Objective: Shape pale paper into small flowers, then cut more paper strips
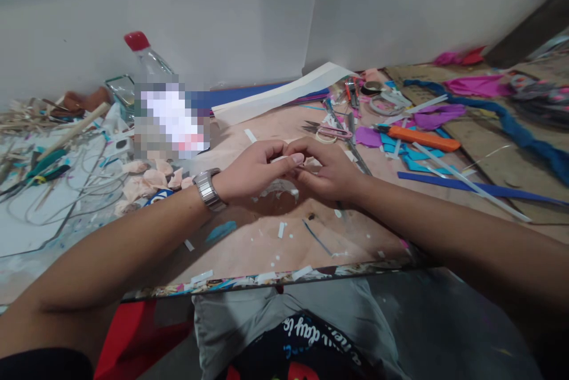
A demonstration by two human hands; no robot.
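My left hand [262, 168], with a metal watch on its wrist, meets my right hand [326, 169] above the middle of the table. The fingers of both are closed round a small pale piece [311, 162], mostly hidden by them, so its kind does not show. Under the hands a whitish patch [282, 188] lies on the tabletop. Just beyond my right hand are small scissors [331, 130] with pink handles. Several peach-coloured crumpled fabric bits [153, 178] lie left of my left hand, near the watch.
An orange cutter [422, 138] lies at right among fabric scraps and a blue strip [480, 188]. A long cream strip [284, 95] lies at the back. At left are a red-capped bottle [153, 60], a blurred-out lit screen [171, 119] and green-handled pliers [47, 166].
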